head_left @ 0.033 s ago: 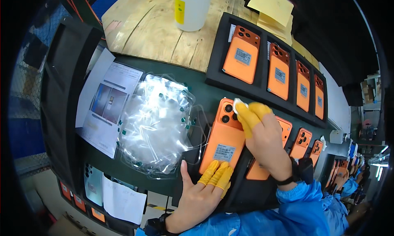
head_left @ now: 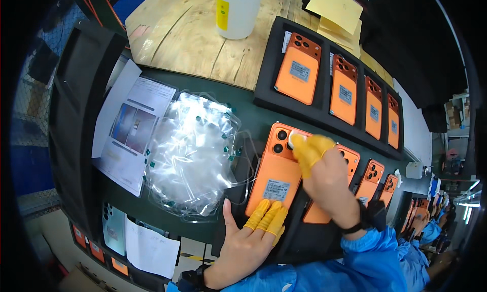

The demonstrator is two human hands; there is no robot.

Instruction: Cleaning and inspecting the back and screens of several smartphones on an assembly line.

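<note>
An orange phone lies back up before me, with three camera lenses at its far end and a grey label below. My left hand rests on its near end, yellow finger cots on several fingertips, the fingers laid flat and the thumb spread off to the left. With yellow-covered fingers, my right hand pinches a small white wipe against the camera area. Most of the wipe is hidden by the fingers. Just right of this phone, partly under my right wrist, lies another orange phone.
Beyond is a black foam tray holding several orange phones. To the left lie a heap of clear plastic films with green tabs and a printed sheet. A white bottle stands on the wooden board. More orange phones lie right.
My right hand and the wipe have shifted slightly toward me over the phone's camera area. My left hand stays on the phone's near end.
</note>
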